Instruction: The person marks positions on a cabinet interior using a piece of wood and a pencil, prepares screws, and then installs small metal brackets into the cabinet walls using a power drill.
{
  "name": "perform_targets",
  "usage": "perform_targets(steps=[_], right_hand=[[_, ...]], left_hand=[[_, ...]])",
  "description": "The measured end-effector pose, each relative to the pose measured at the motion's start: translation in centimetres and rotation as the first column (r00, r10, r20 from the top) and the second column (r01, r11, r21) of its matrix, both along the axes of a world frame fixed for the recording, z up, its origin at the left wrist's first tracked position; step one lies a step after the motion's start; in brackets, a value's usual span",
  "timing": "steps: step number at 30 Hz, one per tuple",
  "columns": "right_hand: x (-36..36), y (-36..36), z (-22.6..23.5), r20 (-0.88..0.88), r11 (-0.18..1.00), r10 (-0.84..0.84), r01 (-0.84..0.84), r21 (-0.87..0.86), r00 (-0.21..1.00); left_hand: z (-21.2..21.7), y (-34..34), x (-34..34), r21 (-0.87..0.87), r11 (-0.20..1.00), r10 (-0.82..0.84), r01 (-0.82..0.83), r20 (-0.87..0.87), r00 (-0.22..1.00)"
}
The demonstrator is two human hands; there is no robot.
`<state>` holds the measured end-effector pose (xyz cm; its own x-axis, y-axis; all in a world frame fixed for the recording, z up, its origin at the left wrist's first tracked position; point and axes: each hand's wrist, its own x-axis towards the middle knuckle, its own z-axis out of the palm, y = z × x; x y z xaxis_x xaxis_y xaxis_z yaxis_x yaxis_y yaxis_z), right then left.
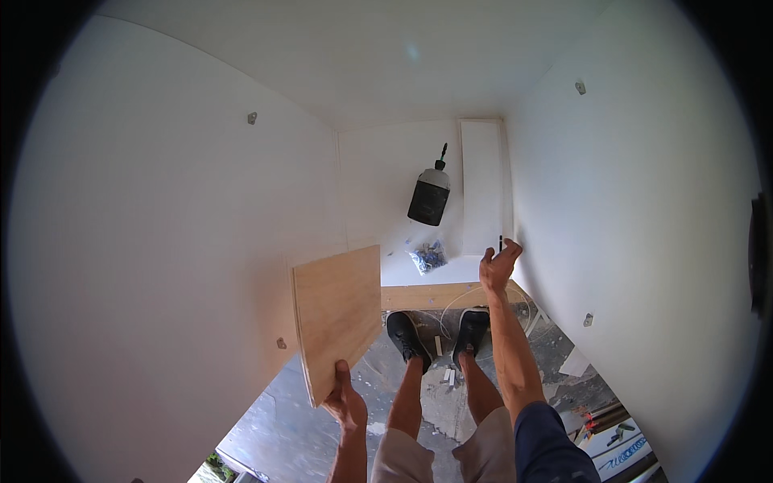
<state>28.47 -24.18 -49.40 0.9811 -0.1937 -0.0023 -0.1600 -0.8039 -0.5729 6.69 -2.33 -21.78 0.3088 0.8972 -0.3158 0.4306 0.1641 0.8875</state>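
The white cabinet (pixel 201 241) stands open toward the person, and its bottom panel is the landmark here. On that panel, toward the back, lies a dark power tool with a pale top (pixel 430 196). Nearer to the front edge of the panel lies a small clear plastic bag (pixel 427 256), and inside it are small blue and grey parts; what kind of parts is too small to tell.

The left hand (pixel 346 400) is closed on the lower edge of a light plywood board (pixel 338 315), with the thumb lying on its face. The board is held upright and a little tilted, in front of the left wall of the cabinet and just left of the front edge of the bottom panel.

The right hand (pixel 498 267) is over the right front corner of the bottom panel. Its fingers are curled, half closed, around a thin dark stick-like thing (pixel 500 243). Below the front edge two dark shoes (pixel 439 336) stand on the grey floor (pixel 290 419).
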Motion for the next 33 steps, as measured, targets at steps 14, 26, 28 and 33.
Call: perform_targets(steps=[14,26,28,33], right_hand=[[9.2,4.9,7.8,-0.462,0.932,0.101,-0.246,-0.265,0.881],[-3.8,3.3,35.3,-0.198,0.95,0.253,-0.282,-0.135,0.947],[-5.9,2.7,42.0,-0.194,0.96,0.258,-0.273,-0.056,0.946],[-8.4,2.8,54.1,0.078,0.887,0.291,-0.299,0.353,0.954]], left_hand=[[8.7,-3.6,-9.2,0.113,0.992,-0.025,0.06,-0.284,0.958],[26.0,-1.2,-10.7,0.196,0.906,-0.318,0.374,-0.268,0.91],[31.3,-0.9,-9.5,0.141,0.936,-0.264,0.324,-0.329,0.907],[42.6,0.5,-9.5,0.511,0.738,-0.398,0.441,-0.2,0.896]])
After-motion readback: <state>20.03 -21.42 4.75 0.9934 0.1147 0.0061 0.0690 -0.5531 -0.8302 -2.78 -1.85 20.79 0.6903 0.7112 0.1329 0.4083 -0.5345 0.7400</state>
